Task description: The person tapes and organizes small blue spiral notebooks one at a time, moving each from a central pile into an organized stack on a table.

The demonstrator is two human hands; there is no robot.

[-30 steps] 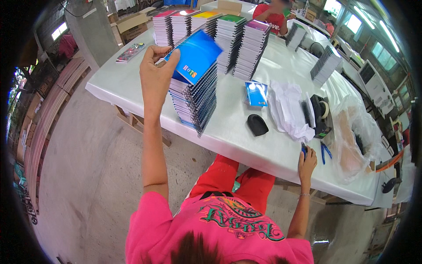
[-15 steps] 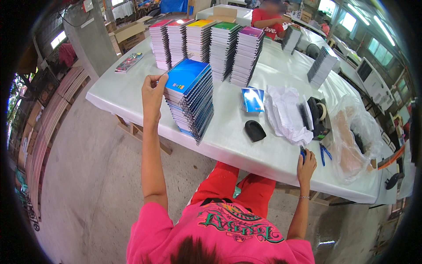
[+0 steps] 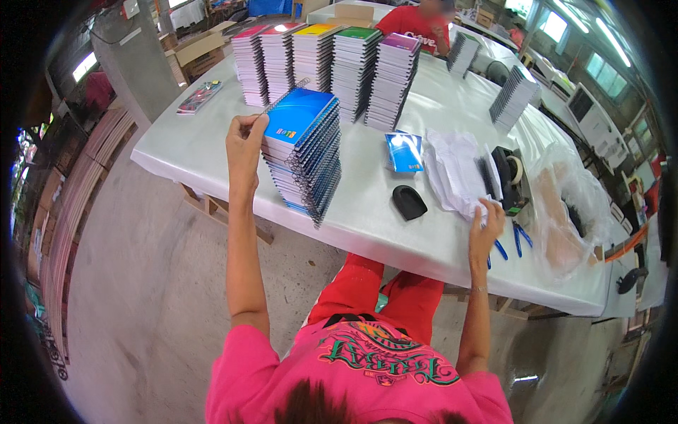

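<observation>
Top notebook down, right hand up at the paper

A second ago you had that blue notebook tilted in the air; now it lies flat on the blue stack, level with the rest. Your left hand is at the stack's left side, thumb and fingers closed on the notebook's edge (its spiral wire pokes out past the far corner).

Your right hand, well to the right of the stack, has moved from the blue-handled pliers to the near end of the crumpled white paper. Its fingers are bent and partly closed; you can't tell from here whether they grip the paper or only touch it. The pliers show from behind that hand, with a 2nd pair farther right of the stack.

For the work, this suggests the notebook is placed, though your left hand hasn't let go, and your right hand has likely left the tool. Behind the stack, 5 other notebook piles stand in a row.
</observation>
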